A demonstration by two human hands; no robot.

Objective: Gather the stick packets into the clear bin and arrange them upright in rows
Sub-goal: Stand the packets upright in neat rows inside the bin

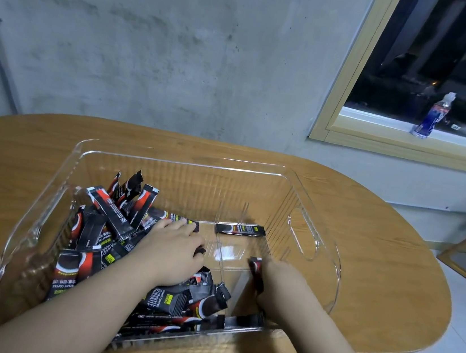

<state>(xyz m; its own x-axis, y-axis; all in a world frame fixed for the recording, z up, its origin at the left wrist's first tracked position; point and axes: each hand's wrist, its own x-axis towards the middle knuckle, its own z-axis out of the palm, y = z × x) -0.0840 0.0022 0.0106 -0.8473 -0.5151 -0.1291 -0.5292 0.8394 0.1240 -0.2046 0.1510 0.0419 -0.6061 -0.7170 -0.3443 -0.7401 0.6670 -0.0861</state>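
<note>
Sorting inside the clear bin [303, 239], with nearly all stick packets [107, 225] already gathered but heaped loose against the left wall, some leaning, most flat. Left hand [172, 248] laid palm-down on the heap, fingers reaching forward with a dark packet end showing at the fingertips; whether pinched or merely pressed cannot be told. Right hand [274, 282] curled round a single packet [256, 274], held low near the front right of the bin floor. One stray packet [241, 229] flat against the far wall, beside thin clear divider ribs [231, 214].

Judged step: gathering largely done, upright rows not yet begun. Next move likely calls for standing the held packet on end against a wall or rib, then feeding further ones from the heap beside it.

Right half of the bin floor open for hand travel. Bin walls close round both wrists; front wall near the wooden table [378, 254] edge, so outward pushes risk sliding the bin off.
</note>
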